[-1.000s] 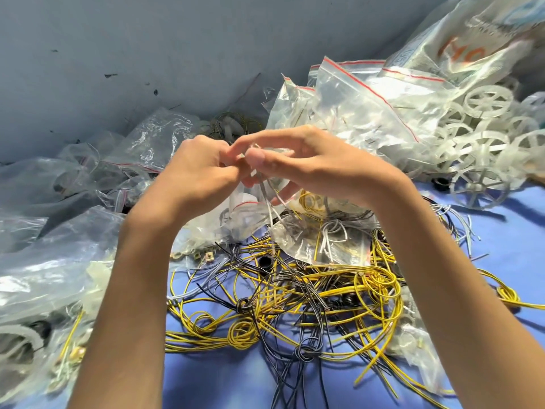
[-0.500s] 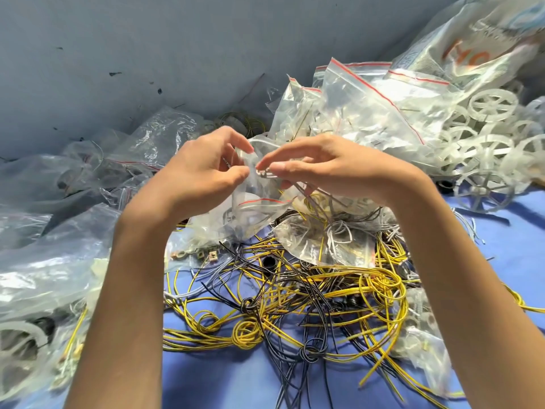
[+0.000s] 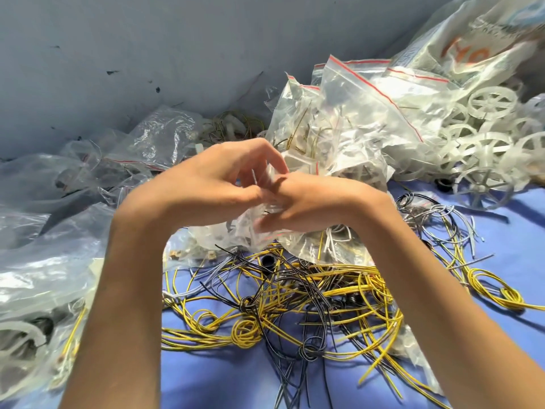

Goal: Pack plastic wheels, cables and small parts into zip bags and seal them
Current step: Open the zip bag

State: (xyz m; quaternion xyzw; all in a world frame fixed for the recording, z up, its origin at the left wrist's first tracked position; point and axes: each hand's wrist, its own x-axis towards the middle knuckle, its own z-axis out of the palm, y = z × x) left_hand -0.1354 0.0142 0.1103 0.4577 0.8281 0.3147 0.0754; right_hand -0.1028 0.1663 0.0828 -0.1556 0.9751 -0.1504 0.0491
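Two hands meet at the middle of the view around one small clear zip bag (image 3: 233, 231). The left hand (image 3: 212, 184) reaches in from 7 o'clock with its fingers curled, thumb and forefinger pinching the bag's upper edge. The right hand (image 3: 312, 208) reaches in from 5 o'clock, fingers curled round the bag just below, and the two hands touch. What the bag holds is too blurred to tell.

Toward 6 o'clock a tangle of yellow, black and grey cables (image 3: 244, 332) lies on blue cloth (image 3: 525, 237), some of them tied in small coils. At 1 o'clock stands a bag pile (image 3: 354, 122), filled, with red zip strips. Just beside it, at 2 o'clock, white spoked wheels (image 3: 486, 143) lie heaped loose. Crumpled loose bags (image 3: 44, 261) spread from 8 to 10 o'clock. A grey wall (image 3: 177, 48) fills 12 o'clock.
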